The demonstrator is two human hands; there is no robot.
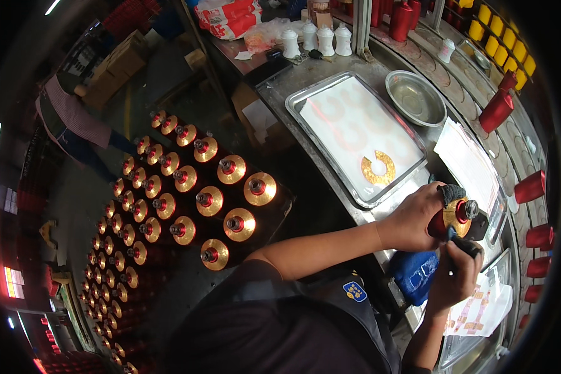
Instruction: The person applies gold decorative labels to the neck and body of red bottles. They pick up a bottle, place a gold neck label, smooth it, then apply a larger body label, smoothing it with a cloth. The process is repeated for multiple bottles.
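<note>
My left hand [416,219] grips a red bottle [437,226] with a gold shoulder and a clear glass neck tip, tilted so its neck points right. A dark fingertip cover shows on that hand. My right hand [460,271] holds a dark-handled tool [465,245], whose bluish tip is at the gold shoulder; its exact kind is hidden by my fingers. Beyond my hands, a gold C-shaped decal [378,168] lies on a white sheet [350,126] in a metal tray [339,180]. Beneath my hands is a wet blue cloth [416,276].
Rows of red bottles with gold shoulders [233,169] stand at left. A metal bowl [416,98], paper sheets [467,163] and printed decals [474,311] lie around the bench. A conveyor [491,140] carrying red bottles curves along the right. Another person [70,112] stands at upper left.
</note>
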